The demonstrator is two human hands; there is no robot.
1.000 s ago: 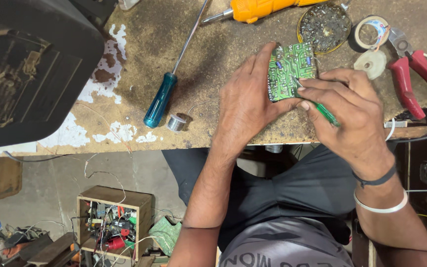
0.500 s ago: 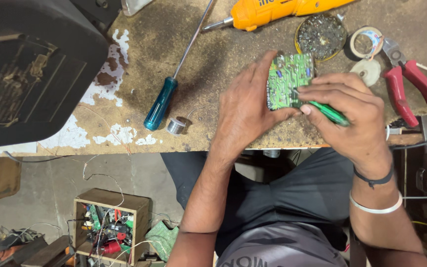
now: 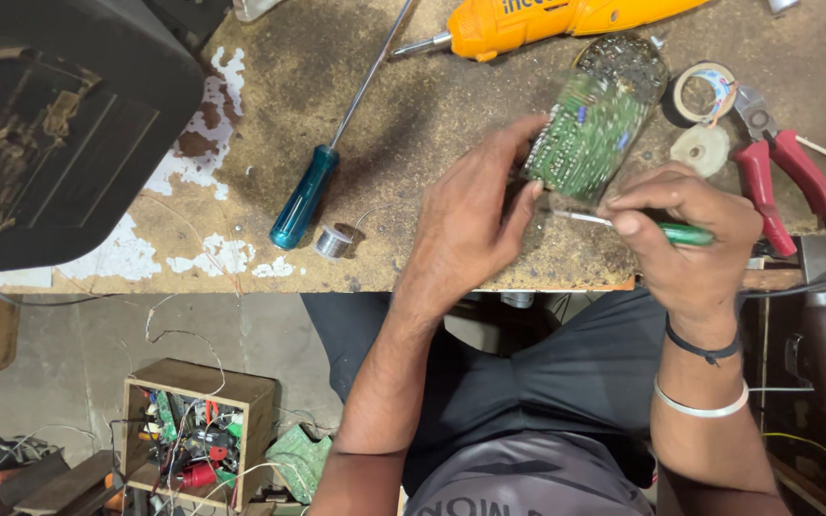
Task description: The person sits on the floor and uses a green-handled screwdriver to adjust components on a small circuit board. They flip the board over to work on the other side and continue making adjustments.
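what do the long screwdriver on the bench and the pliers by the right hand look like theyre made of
Screwdriver: a thin, bright grey shaft, likely steel, with a glossy, see-through teal handle that looks like hard plastic. Pliers: dull grey metal jaws, with smooth red grips, probably plastic or rubber sleeves.

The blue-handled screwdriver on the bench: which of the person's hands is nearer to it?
Left. The left hand holds the green circuit board just right of the blue-handled screwdriver. The right hand, gripping a green-handled tool, is farther right, beyond the board.
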